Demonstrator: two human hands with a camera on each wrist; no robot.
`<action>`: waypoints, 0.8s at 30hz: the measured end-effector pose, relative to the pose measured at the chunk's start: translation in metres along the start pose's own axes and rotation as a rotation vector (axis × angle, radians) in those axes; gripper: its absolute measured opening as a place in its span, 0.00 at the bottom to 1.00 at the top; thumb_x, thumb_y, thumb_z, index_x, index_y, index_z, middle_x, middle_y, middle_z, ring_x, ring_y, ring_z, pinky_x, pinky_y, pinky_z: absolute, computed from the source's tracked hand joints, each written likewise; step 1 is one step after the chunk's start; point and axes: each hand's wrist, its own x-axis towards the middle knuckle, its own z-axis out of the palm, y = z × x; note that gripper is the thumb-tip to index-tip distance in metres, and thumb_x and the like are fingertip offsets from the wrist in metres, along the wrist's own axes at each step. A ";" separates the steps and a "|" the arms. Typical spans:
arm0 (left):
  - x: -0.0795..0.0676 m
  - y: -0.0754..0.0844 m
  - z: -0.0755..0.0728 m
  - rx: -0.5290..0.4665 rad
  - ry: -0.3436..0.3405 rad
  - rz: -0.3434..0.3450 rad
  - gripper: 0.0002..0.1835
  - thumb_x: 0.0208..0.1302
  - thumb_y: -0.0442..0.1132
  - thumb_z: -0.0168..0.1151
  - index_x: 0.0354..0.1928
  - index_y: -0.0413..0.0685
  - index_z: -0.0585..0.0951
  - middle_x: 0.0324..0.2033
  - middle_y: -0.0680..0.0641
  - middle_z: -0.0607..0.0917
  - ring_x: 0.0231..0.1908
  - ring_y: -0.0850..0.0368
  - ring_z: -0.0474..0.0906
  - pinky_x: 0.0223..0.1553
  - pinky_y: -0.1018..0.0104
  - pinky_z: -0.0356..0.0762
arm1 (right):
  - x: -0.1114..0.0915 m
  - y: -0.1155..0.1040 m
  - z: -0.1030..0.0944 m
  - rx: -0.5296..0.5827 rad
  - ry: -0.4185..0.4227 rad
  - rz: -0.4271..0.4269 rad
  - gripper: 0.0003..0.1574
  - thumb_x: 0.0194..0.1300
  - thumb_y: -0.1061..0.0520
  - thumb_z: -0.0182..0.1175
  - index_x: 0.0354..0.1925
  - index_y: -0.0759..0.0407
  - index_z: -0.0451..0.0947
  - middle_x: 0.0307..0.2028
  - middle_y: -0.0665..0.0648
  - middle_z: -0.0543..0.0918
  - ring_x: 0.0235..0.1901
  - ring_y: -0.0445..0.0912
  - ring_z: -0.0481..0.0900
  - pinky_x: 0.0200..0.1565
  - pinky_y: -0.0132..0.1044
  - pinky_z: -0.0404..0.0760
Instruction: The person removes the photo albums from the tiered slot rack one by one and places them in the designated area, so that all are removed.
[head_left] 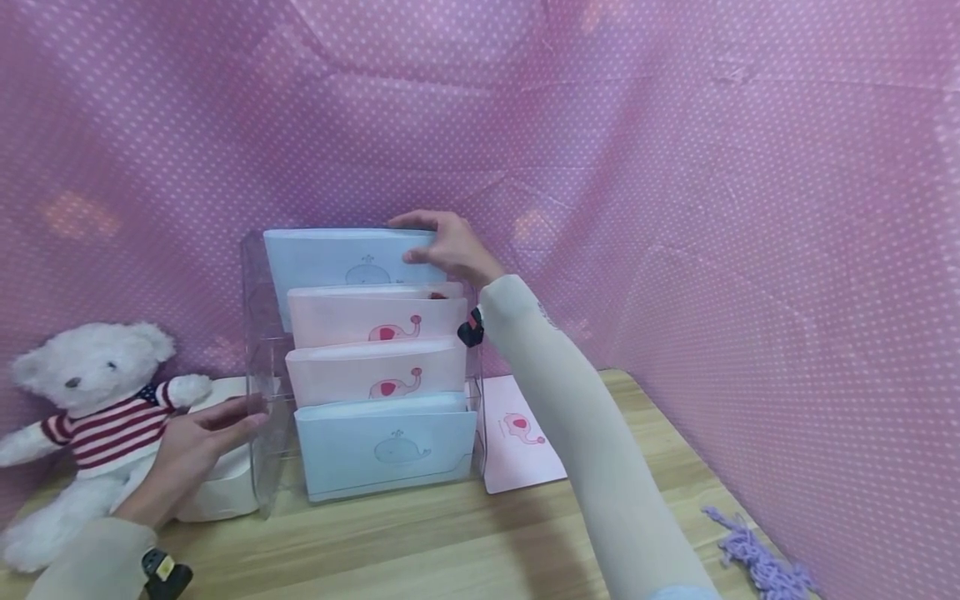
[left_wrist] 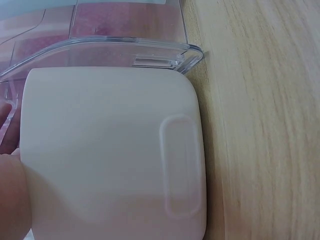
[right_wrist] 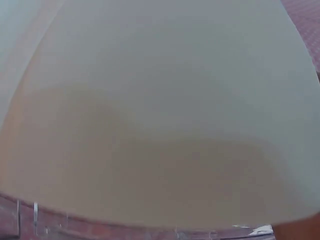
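Observation:
A clear plastic rack (head_left: 262,454) with stepped tiers stands on the wooden table. My left hand (head_left: 189,446) grips the rack's left side panel, with fingers and thumb on either side of its edge. At the top tier, my right hand (head_left: 457,250) pinches the right upper corner of a light blue whale booklet (head_left: 315,262). Below it, a pink elephant booklet (head_left: 330,323) and another pink booklet (head_left: 326,375) stand in the middle tiers. The lowest tier bears a blue whale booklet (head_left: 337,458). A pale sheet-like surface (right_wrist: 175,125) fills most of the right wrist view.
A white rounded container (left_wrist: 100,145) stands close against the rack's left side. Beside it sits a white teddy bear (head_left: 93,383) in a striped top. A pink elephant booklet (head_left: 513,458) lies right of the rack. Purple yarn (head_left: 757,558) lies at the table's right edge. Pink dotted cloth (head_left: 675,167) hangs behind.

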 end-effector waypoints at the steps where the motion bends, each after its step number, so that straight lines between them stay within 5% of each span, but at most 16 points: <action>1: 0.000 0.000 0.000 0.001 0.001 0.005 0.35 0.67 0.54 0.67 0.69 0.42 0.74 0.44 0.82 0.81 0.44 0.90 0.74 0.43 0.90 0.76 | 0.000 0.000 0.001 0.007 0.004 0.006 0.31 0.61 0.59 0.73 0.60 0.39 0.81 0.62 0.47 0.82 0.52 0.43 0.84 0.53 0.37 0.87; 24: 0.001 -0.002 0.000 -0.003 0.001 -0.004 0.36 0.67 0.56 0.67 0.69 0.41 0.74 0.44 0.83 0.80 0.44 0.92 0.73 0.43 0.90 0.76 | 0.001 -0.009 0.013 0.028 0.064 0.072 0.24 0.65 0.60 0.68 0.55 0.38 0.85 0.59 0.48 0.84 0.50 0.43 0.87 0.49 0.33 0.88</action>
